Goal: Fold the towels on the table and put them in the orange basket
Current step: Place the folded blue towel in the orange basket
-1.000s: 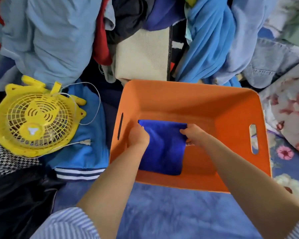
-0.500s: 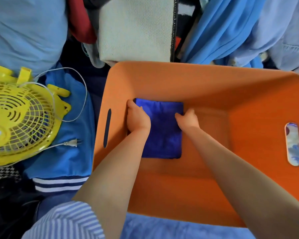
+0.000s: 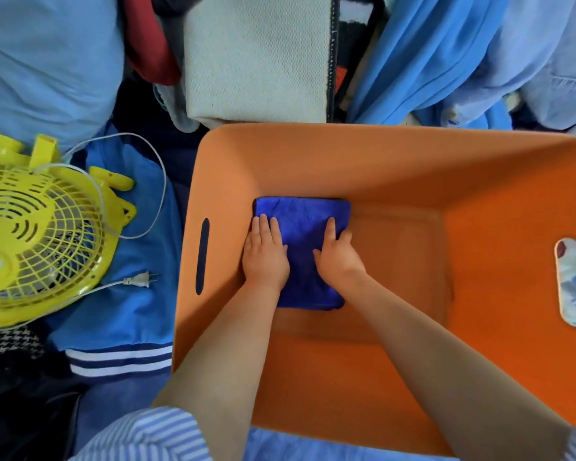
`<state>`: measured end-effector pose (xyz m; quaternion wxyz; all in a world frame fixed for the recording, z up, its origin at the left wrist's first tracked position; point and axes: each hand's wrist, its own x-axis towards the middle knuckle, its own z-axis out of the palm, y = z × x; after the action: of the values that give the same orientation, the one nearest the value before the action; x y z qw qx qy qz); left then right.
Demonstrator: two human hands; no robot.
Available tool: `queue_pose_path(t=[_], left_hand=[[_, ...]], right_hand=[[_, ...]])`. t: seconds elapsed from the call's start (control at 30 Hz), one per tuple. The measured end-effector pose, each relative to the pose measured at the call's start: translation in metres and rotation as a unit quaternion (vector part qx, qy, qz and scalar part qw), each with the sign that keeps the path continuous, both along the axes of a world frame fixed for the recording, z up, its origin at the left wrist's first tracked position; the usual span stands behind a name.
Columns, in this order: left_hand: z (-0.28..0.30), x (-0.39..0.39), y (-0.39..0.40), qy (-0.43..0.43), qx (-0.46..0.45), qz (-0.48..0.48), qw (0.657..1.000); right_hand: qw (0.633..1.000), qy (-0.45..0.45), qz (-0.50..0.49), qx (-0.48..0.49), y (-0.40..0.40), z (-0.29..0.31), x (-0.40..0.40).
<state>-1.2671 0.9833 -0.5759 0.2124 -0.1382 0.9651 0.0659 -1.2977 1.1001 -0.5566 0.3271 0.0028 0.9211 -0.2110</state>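
Blue towel (image 3: 308, 227) flat in orange basket (image 3: 346, 154), far-left corner – long axis front-to-back – left hand (image 3: 265, 254) and right hand (image 3: 338, 257) pressing, fingers straight, gripping nothing

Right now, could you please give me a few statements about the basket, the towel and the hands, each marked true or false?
1. The folded blue towel lies on the floor of the orange basket. True.
2. The towel sits against the basket's right wall, by the oval handle hole. False: it lies in the far left corner, near the slot-shaped handle.
3. Both the left hand and the right hand rest flat on the towel. True.
4. The yellow fan stands inside the basket. False: it lies outside, to the basket's left, on blue clothing.
5. The fan's plug is unplugged. True.
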Motion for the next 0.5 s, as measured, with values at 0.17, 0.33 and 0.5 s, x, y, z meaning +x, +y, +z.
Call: queue_pose_path(t=[0.17, 0.33, 0.5], left_hand=[[0.021, -0.005, 0.007, -0.049, -0.003, 0.015, 0.999], [0.06, -0.016, 0.008, -0.061, -0.028, -0.027, 0.997], [0.136, -0.02, 0.008, -0.014, -0.056, -0.074, 0.996]], right_hand=[[0.986, -0.021, 0.108, 0.129, 0.008, 0.006, -0.005], [0.98, -0.005, 0.118, 0.159, 0.014, 0.035, -0.013], [0.982, 0.053, 0.124, 0.128, 0.021, 0.112, -0.02]])
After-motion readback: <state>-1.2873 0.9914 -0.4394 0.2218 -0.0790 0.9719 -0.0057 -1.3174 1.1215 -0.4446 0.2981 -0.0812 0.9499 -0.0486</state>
